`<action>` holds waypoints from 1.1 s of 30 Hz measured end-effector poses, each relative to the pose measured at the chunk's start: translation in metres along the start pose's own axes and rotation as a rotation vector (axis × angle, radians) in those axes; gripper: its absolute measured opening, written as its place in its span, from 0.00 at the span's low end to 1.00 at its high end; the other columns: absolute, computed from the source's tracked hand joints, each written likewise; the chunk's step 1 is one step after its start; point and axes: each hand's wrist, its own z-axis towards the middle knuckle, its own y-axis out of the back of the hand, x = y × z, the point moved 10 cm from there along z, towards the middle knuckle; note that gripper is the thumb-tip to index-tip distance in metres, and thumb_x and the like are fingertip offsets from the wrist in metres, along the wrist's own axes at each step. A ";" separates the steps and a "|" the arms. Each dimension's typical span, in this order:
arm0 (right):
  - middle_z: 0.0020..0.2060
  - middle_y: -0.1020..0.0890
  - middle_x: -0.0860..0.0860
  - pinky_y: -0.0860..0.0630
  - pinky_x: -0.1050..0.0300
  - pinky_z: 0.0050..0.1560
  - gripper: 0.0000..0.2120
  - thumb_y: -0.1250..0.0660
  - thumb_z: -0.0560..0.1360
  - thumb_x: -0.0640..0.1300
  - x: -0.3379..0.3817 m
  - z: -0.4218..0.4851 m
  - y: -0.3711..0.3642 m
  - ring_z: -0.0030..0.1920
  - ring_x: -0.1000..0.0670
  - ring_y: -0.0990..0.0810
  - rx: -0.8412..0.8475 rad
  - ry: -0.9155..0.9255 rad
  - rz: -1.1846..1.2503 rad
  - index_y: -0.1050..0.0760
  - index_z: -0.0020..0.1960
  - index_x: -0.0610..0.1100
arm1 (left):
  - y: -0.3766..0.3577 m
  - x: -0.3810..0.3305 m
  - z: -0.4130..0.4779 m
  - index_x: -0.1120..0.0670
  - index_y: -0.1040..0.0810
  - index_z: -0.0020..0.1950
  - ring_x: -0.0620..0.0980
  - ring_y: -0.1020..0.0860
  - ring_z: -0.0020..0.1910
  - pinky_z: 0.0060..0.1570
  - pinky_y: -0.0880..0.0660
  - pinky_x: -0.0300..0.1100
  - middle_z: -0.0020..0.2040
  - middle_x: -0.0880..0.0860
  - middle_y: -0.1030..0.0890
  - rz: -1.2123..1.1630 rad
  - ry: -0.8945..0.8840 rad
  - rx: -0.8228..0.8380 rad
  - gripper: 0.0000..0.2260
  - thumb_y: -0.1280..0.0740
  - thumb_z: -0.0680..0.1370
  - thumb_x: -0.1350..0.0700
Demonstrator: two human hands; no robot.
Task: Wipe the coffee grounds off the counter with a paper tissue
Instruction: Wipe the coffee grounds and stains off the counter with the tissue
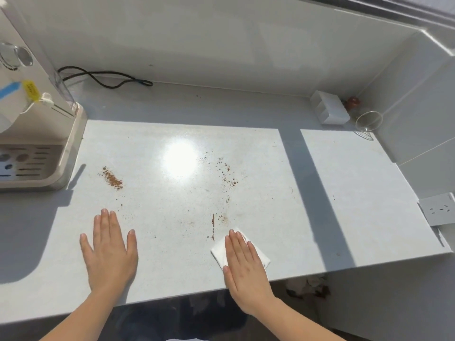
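Head camera shows the right hand [242, 269] pressing flat, fingers straight, on a white paper tissue [221, 253]. Left hand [110, 252] lies flat with fingers straight on the counter [344, 193], with brown coffee grounds [112, 178] near.

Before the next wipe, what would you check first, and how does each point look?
1. Paper tissue flat under the right hand: ok.
2. Left hand off the grounds, flat on the counter: ok.
3. Streak of grounds close ahead of the tissue: ok.
4. Thick patch of grounds by the coffee machine not yet wiped: not ok.
5. Tissue's underside clean: cannot tell.
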 end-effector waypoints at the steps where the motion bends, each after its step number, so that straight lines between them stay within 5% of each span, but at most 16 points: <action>1: 0.78 0.53 0.46 0.56 0.51 0.75 0.28 0.54 0.81 0.49 -0.018 0.001 0.002 0.78 0.46 0.54 0.004 -0.040 -0.009 0.55 0.78 0.40 | 0.000 0.001 0.000 0.60 0.46 0.77 0.54 0.47 0.77 0.73 0.52 0.59 0.78 0.56 0.45 0.005 0.003 0.006 0.27 0.49 0.81 0.48; 4: 0.77 0.62 0.48 0.66 0.54 0.76 0.28 0.56 0.82 0.48 -0.084 0.007 0.010 0.77 0.50 0.63 -0.007 -0.255 0.010 0.64 0.77 0.42 | -0.002 0.000 -0.001 0.59 0.49 0.77 0.52 0.49 0.78 0.73 0.53 0.57 0.79 0.55 0.48 0.042 0.013 0.035 0.27 0.50 0.81 0.48; 16: 0.78 0.51 0.41 0.55 0.47 0.77 0.27 0.52 0.82 0.44 -0.186 0.140 0.043 0.78 0.44 0.54 -0.040 -0.590 0.040 0.55 0.77 0.35 | -0.008 0.002 0.001 0.60 0.49 0.77 0.52 0.48 0.78 0.73 0.52 0.58 0.79 0.55 0.48 0.073 0.006 0.065 0.30 0.56 0.79 0.46; 25: 0.79 0.54 0.45 0.59 0.49 0.77 0.27 0.54 0.82 0.45 -0.155 0.267 0.044 0.78 0.48 0.57 0.032 -0.302 0.017 0.56 0.78 0.39 | -0.005 -0.001 0.002 0.62 0.47 0.77 0.53 0.46 0.77 0.72 0.49 0.59 0.78 0.57 0.46 0.103 0.014 0.104 0.30 0.58 0.80 0.46; 33: 0.79 0.55 0.51 0.62 0.53 0.76 0.26 0.55 0.82 0.48 -0.082 0.258 0.031 0.77 0.53 0.60 0.101 0.063 -0.020 0.58 0.79 0.46 | -0.004 -0.004 0.002 0.61 0.48 0.77 0.52 0.48 0.77 0.73 0.50 0.59 0.79 0.56 0.48 0.097 0.011 0.111 0.30 0.58 0.79 0.45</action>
